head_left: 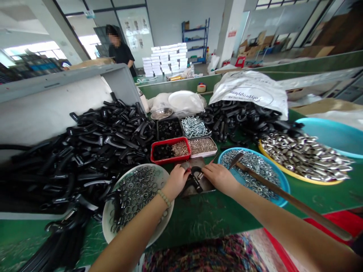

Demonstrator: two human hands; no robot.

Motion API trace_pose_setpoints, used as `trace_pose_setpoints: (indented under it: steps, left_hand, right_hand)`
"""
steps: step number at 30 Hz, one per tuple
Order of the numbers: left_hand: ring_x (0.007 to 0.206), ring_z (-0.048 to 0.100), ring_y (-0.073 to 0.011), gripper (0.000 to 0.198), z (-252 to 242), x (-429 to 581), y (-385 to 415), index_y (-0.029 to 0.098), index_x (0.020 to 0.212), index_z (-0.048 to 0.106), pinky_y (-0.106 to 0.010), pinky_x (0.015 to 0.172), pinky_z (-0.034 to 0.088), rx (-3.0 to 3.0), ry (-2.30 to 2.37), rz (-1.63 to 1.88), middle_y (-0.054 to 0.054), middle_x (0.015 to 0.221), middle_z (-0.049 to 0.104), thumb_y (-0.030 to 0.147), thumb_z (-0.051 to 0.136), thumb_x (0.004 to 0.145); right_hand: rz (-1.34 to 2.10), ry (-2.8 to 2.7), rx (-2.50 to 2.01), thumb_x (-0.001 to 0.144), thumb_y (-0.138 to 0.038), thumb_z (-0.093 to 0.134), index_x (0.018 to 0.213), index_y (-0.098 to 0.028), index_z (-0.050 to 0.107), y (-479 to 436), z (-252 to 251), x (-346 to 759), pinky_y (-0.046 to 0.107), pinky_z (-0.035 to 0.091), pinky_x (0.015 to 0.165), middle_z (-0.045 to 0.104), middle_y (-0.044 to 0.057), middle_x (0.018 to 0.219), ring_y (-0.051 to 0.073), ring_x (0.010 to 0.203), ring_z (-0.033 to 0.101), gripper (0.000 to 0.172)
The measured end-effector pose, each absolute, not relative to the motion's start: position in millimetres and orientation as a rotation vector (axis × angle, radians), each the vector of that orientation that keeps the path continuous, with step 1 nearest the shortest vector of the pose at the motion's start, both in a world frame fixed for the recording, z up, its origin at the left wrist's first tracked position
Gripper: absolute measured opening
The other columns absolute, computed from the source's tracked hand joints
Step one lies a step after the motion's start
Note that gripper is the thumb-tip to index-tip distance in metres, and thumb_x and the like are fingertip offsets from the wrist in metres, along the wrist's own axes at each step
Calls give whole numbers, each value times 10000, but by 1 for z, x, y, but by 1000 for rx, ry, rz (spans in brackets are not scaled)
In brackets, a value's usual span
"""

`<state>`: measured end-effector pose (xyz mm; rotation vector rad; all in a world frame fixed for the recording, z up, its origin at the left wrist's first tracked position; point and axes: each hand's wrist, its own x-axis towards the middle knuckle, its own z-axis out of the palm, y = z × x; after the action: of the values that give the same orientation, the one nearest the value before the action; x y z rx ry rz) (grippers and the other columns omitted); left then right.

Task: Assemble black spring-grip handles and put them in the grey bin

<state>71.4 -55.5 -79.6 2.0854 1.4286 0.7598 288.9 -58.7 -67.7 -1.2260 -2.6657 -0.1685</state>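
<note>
My left hand point(177, 180) is closed on a curved black plastic part point(195, 177) that rests on a small metal plate point(198, 186) on the green table. My right hand point(219, 176) pinches the same part from the right side, fingers bent together. A bead bracelet circles my left wrist. Just left of my left hand sits a white bowl of metal rings point(136, 192). To the right of my right hand, a hammer point(283, 194) lies across a blue bowl of small washers point(255, 173).
A large heap of black plastic handles point(93, 147) fills the left. Small trays of screws and black parts point(181, 141) stand behind my hands. A yellow bowl of metal sleeves point(303, 155), more black parts under a white sack point(249, 90), and a person at the far bench.
</note>
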Motion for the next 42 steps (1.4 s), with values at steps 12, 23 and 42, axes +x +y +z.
trace_pose_setpoints:
  steps: [12,23,42]
  left_hand:
    - [957,578,-197,175,-66,83,-60,137,927,640,-353,905,456,2338,1397,603,-82,939,639,156,472,881]
    - [1123,519,-231,265,-69,66,-76,149,1110,596,-417,996,408,2489,1302,545,-109,1159,595,236,519,872]
    - [1151,492,-232,556,-71,58,-82,218,1266,420,-401,1007,400,2210,1406,625,-85,1302,429,163,622,750]
  right_hand:
    - [-192,-2261,-2228,862,-253,497,1024,-117,577,-85,-67,408,453,426,827,632,181,1051,321,1033,562,226]
    - [509,-2079,-1772,953,-328,313,1281,-250,444,-123,-35,336,351,523,738,676,95,1102,245,903,683,361]
    - [535,-2314,-1668,944,-295,356,1342,-304,414,-104,-21,292,311,532,691,672,64,1124,222,869,690,403]
